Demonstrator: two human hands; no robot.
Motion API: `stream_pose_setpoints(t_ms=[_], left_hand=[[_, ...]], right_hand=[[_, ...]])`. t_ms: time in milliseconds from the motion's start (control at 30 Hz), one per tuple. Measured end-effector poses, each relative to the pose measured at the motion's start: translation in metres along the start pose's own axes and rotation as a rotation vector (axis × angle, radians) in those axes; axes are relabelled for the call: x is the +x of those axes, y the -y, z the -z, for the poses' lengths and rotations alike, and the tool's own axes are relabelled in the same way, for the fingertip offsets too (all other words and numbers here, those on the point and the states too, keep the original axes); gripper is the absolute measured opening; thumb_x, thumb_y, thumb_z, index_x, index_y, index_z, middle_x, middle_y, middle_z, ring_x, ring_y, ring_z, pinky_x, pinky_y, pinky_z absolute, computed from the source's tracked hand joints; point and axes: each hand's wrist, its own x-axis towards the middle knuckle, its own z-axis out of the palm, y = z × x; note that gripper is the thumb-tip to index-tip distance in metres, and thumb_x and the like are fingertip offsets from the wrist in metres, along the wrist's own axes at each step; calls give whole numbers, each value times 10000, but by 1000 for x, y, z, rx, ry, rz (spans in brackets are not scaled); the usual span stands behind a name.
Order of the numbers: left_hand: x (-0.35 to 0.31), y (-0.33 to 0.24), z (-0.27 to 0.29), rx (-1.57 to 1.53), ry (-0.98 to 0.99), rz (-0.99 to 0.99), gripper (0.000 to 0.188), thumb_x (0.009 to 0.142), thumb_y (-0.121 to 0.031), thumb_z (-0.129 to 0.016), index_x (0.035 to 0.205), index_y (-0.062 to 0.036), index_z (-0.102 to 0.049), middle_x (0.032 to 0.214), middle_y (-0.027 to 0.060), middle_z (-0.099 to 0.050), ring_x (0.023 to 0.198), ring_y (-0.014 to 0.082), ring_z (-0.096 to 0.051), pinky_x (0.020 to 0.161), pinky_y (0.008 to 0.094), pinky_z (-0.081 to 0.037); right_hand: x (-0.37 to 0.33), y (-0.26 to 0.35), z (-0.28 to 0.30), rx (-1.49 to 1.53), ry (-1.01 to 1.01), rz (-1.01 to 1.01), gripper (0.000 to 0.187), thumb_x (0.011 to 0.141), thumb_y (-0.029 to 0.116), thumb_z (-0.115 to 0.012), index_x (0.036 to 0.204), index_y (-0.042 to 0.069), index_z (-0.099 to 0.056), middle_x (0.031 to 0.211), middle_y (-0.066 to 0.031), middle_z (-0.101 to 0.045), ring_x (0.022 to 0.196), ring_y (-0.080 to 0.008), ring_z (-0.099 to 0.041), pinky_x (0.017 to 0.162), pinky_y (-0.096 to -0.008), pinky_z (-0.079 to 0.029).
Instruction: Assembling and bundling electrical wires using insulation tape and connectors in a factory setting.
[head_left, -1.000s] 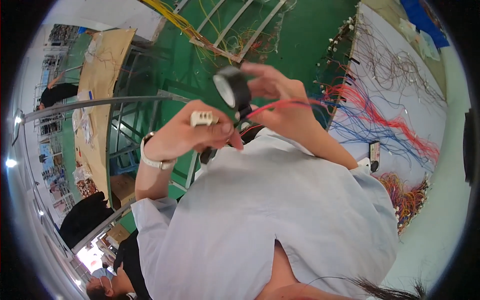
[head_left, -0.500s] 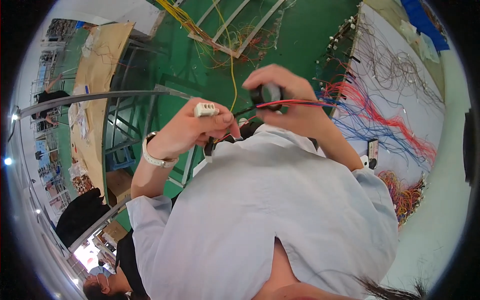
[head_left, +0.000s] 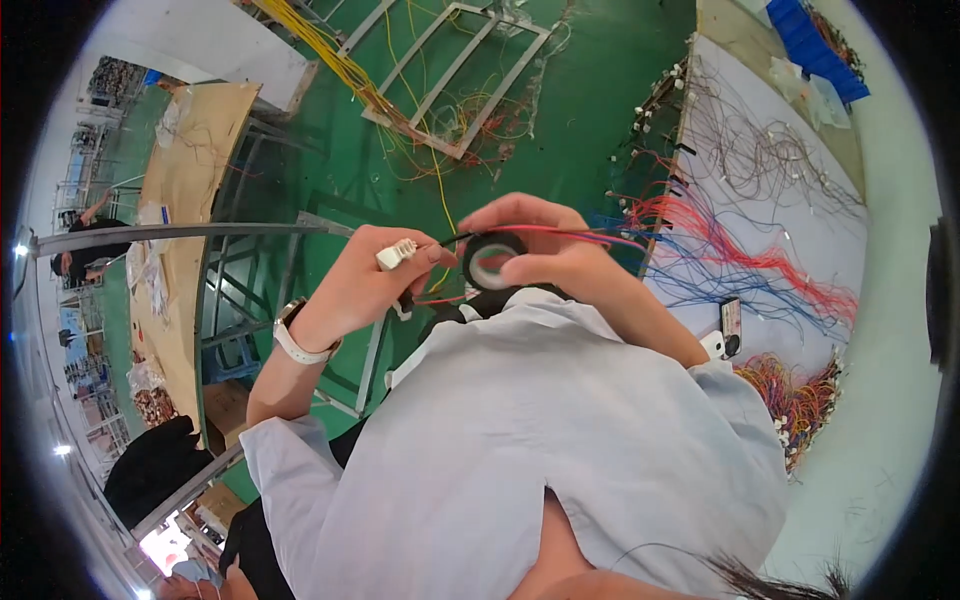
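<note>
My left hand (head_left: 362, 278), with a white-banded watch at the wrist, is closed on a white plug connector (head_left: 396, 255) at the end of a wire bundle. Black tape covers the bundle where it leaves my fingers. From there red and dark wires (head_left: 585, 234) run rightward past my right hand (head_left: 553, 250). That hand grips a roll of black tape (head_left: 492, 262) between thumb and fingers, close beside the taped stretch. A small dark piece hangs below my left fingers, too hidden to name.
On the right, a white board (head_left: 770, 190) carries red, blue and brown wires. A metal rail (head_left: 190, 230) crosses at left in front of a wooden table (head_left: 185, 130). Yellow wires (head_left: 320, 50) hang over a metal frame (head_left: 455, 150) on the green floor. Other people sit at left.
The tape roll has come nearer my left hand, and its open ring now faces up. My right hand has shifted left and down. The left hand still holds the connector.
</note>
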Motion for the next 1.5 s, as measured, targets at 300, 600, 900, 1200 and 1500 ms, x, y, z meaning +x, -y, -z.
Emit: stream_pose_setpoints(t_ms=[300,600,900,1200,1500], left_hand=[[19,-13,-15,435,-81,-314,153,859,-151,-650,868,-1,-622,760,155,-618,667,305,-591,595,361,-452],[17,4,-27,734,-285,-559,306,714,20,-669,1012,-35,-627,790,109,-636,744,310,-630,619,362,-502],[24,2,-18,-300,132,8,191,919,-158,-591,958,13,-668,585,-57,-438,526,41,-387,452,223,-287],[15,-8,-11,-324,120,121,249,941,-243,-581,954,-15,-680,573,-72,-413,500,9,-322,410,203,-185],[33,5,-22,47,74,-201,238,968,-188,-541,915,21,-640,631,-13,-521,539,48,-417,478,211,-321]], right_hand=[[-3,-6,-2,46,0,-31,411,859,148,-538,1223,-42,-523,1166,-96,-586,1059,-135,-558,931,-278,-428],[-15,-9,-7,-62,-221,-37,468,821,83,-588,1274,26,-489,1067,-59,-574,1076,-126,-538,943,-260,-413],[7,-15,16,-905,-472,530,587,728,12,-710,1266,28,-477,1154,-80,-562,1081,-133,-539,909,-291,-466],[0,-7,17,120,189,151,563,737,377,-714,1123,-15,-599,1326,-236,-453,1190,-313,-507,987,-475,-421],[-6,-3,6,-234,-109,-33,504,734,62,-745,1200,-28,-574,1163,-89,-586,1029,-146,-599,893,-292,-477]])
